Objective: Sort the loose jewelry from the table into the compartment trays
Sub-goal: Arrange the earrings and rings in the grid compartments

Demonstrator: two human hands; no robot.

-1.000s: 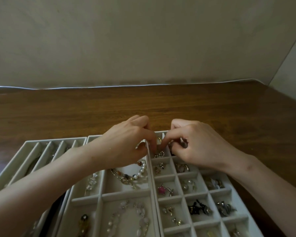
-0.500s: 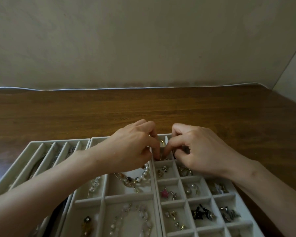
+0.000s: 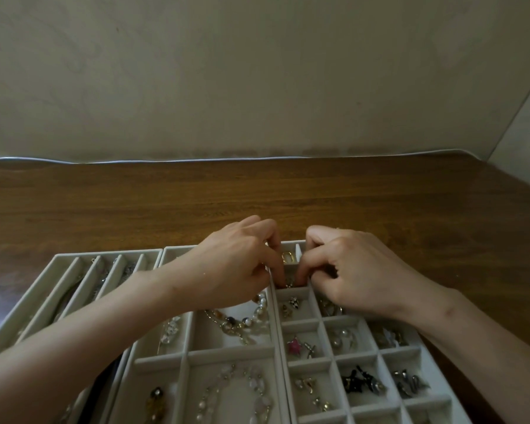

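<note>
Right now both hands meet over the right tray (image 3: 309, 361), near its 12 o'clock end. The left hand (image 3: 236, 264) has its fingers curled and its pointer tip goes down into a small cell. The right hand (image 3: 349, 270) is curled the same way and comes in from 3 o'clock. Together they pinch a tiny piece (image 3: 289, 283) between their tips. It is too small and dark to tell what it is. It sits low in the second cell of the left row. At 12 o'clock from it, the next cell holds a gold ring (image 3: 288, 257). At 6 o'clock, two cells down, lies a pink star (image 3: 294, 345). The middle tray (image 3: 227, 351) is at 9 o'clock and holds a bead string (image 3: 242, 321). The left tray (image 3: 104, 255) has long thin slots. All three trays sit on a brown table (image 3: 257, 194).
</note>
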